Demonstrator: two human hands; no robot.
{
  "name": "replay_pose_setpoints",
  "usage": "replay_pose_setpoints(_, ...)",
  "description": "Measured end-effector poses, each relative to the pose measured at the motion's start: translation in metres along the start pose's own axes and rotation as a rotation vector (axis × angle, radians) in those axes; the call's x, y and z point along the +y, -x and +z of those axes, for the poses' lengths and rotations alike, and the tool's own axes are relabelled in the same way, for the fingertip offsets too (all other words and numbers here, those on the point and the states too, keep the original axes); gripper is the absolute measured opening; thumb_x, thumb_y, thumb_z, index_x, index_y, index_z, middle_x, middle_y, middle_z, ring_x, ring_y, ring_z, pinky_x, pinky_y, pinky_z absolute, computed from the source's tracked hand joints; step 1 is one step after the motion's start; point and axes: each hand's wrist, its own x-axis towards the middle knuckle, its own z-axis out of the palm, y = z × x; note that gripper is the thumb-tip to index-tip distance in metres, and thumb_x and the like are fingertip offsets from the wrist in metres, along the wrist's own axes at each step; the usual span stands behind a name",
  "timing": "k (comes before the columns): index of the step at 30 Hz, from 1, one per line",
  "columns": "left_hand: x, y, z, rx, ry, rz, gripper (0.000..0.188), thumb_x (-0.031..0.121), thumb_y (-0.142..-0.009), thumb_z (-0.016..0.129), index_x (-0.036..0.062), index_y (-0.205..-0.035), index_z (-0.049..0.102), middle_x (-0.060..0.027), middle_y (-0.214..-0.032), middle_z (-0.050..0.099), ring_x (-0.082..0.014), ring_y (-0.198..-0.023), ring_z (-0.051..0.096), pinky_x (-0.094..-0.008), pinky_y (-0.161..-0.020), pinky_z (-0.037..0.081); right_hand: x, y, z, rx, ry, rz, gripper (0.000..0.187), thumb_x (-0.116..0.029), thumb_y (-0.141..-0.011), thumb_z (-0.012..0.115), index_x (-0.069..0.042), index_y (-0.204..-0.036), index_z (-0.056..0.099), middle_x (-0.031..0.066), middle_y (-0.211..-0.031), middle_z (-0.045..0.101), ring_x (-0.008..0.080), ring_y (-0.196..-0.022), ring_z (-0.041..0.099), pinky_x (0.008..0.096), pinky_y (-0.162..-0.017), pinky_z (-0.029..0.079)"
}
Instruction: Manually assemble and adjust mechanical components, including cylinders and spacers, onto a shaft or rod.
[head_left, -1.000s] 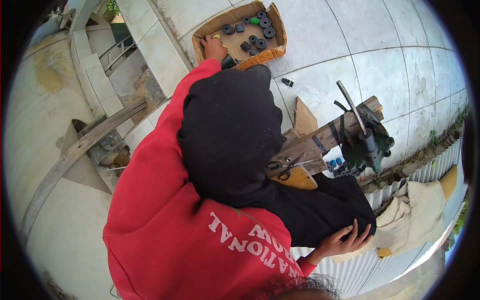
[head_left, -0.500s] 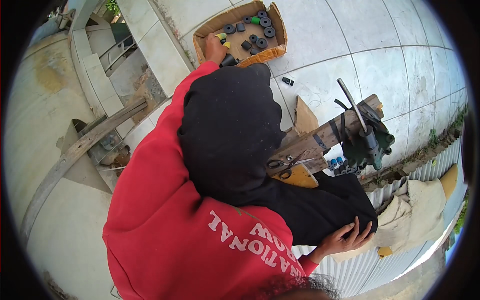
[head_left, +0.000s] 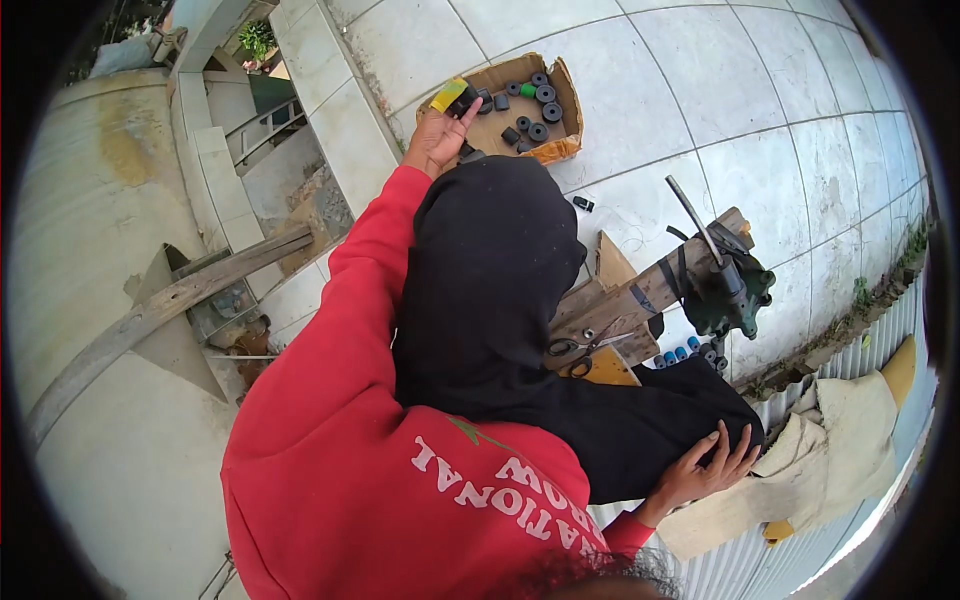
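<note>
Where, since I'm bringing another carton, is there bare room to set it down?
Bare tiles lie right of the cardboard box, beyond the green vise. Crowded: the box, holding dark rollers, and the wooden plank, where scissors lie.

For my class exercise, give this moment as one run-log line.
left hand: holds yellow-black item at cardboard box | right hand: rests on knee | box: black cylinders, green piece

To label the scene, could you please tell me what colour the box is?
The box is brown; the head view shows it best.
</note>
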Motion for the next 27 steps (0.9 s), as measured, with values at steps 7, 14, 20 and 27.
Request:
replay_pose_setpoints(7,0.040,0.091,0.142,-0.485,0.105,-0.085,0.045,0.015,-0.102,0.069,0.0027,-0.144,0.057,-0.0063,-0.136,0.063,-0.0212,-0.123,0.065,-0.0434,-0.113,0.056,-0.005,-0.001,0.030,-0.021,-0.104,-0.024,0.023,-0.022,-0.101,0.061,-0.015,-0.114,0.078,0.0005,-0.145,0.064,0.0335,-0.150,0.041,0.0568,-0.124,0.023)
replay_pose_setpoints(14,0.006,0.219,0.228,-0.803,0.098,-0.374,0.062,0.028,-0.100,0.072,0.0020,-0.151,0.047,-0.0088,-0.138,0.062,-0.0231,-0.129,0.063,-0.0439,-0.115,0.053,-0.018,0.005,0.035,0.066,-0.324,-0.153,0.023,-0.015,-0.104,0.062,-0.007,-0.123,0.073,0.0085,-0.137,0.069,0.0343,-0.134,0.058,0.0520,-0.120,0.034)
replay_pose_setpoints(20,-0.086,0.286,0.198,-0.723,0.089,-0.802,0.054,0.026,-0.101,0.071,0.0072,-0.148,0.054,-0.0033,-0.140,0.064,-0.0189,-0.128,0.063,-0.0408,-0.112,0.055,-0.116,-0.002,0.018,-0.087,-1.336,-0.078,0.050,-0.031,-0.110,0.057,0.001,-0.148,0.052,0.0153,-0.145,0.059,0.0212,-0.101,0.063,0.0341,-0.095,0.050)
replay_pose_setpoints(27,-0.116,0.299,0.168,-0.655,0.104,-0.818,0.051,0.026,-0.101,0.071,0.0087,-0.146,0.055,-0.0020,-0.144,0.061,-0.0169,-0.133,0.060,-0.0385,-0.116,0.052,-0.135,-0.004,0.048,-0.030,-1.260,-0.172,0.031,-0.007,-0.105,0.063,0.007,-0.133,0.064,0.0157,-0.133,0.067,0.0237,-0.116,0.066,0.0342,-0.100,0.051)
